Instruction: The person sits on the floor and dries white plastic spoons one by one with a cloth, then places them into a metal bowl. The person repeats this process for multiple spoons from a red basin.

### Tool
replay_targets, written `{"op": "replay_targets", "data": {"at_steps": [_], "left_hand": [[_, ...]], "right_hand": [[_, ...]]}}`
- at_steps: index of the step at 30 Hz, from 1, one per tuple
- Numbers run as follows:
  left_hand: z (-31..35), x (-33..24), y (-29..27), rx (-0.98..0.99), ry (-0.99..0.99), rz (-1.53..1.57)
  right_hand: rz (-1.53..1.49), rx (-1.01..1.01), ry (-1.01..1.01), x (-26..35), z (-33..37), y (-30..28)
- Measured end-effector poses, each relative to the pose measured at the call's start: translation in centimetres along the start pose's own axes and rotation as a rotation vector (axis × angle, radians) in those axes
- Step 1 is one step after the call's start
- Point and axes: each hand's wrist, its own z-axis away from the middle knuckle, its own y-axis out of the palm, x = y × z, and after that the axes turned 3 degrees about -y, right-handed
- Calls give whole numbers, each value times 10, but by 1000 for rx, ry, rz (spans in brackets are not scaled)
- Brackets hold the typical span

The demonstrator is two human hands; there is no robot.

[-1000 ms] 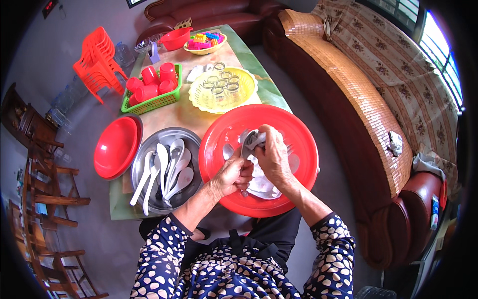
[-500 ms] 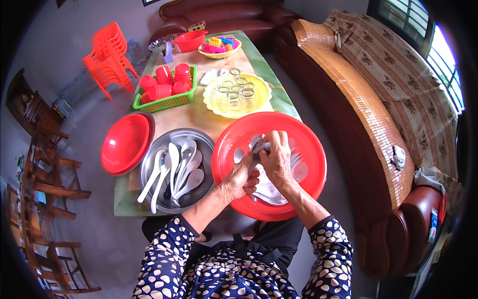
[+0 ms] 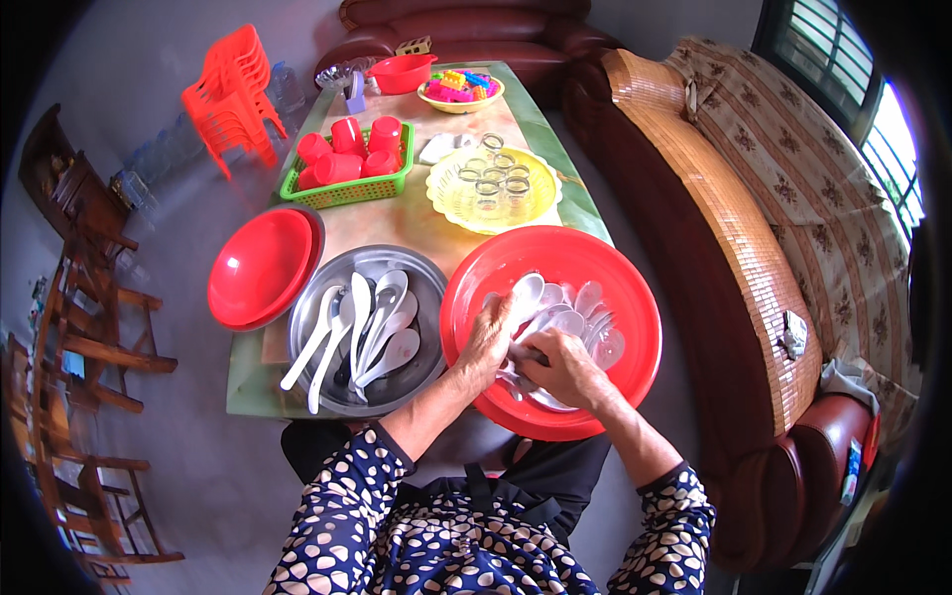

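Over a wide red basin [image 3: 635, 260], my left hand [image 3: 484, 342] is closed around a pale spoon [image 3: 528, 294] whose bowl points up and away from me. My right hand [image 3: 567, 369] is just beside it, fingers curled together low in the basin; what they pinch is hidden. Around both hands, several white and clear spoons [image 3: 589, 296] lie heaped in the basin. Left of it stands a grey metal basin [image 3: 426, 283] with white ladles [image 3: 322, 337] and large spoons [image 3: 399, 349] in it, their handles leaning on the near rim.
Red bowls [image 3: 260, 266] sit at the table's left edge. Farther back are a green basket [image 3: 347, 194] of red cups, a yellow scalloped tray [image 3: 446, 203] with small glasses, a bowl of toy bricks [image 3: 460, 89] and a red tub [image 3: 401, 73]. A long sofa [image 3: 684, 327] runs along the right.
Both hands have moved slightly apart, the right one lower into the red basin. A spoon's bowl now stands up clearly from my left hand. The whole view has shifted a little.
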Motion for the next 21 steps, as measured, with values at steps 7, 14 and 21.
{"op": "replay_targets", "data": {"at_steps": [7,14,21], "left_hand": [[0,-3,-2,-48,-107,133],[12,-18,4,47,-274,157],[11,-13,-1,393,-440,241]], "right_hand": [[696,47,-14,-53,20,14],[48,-307,-16,-9,11,-5],[91,-563,-290,3,-18,0]]}}
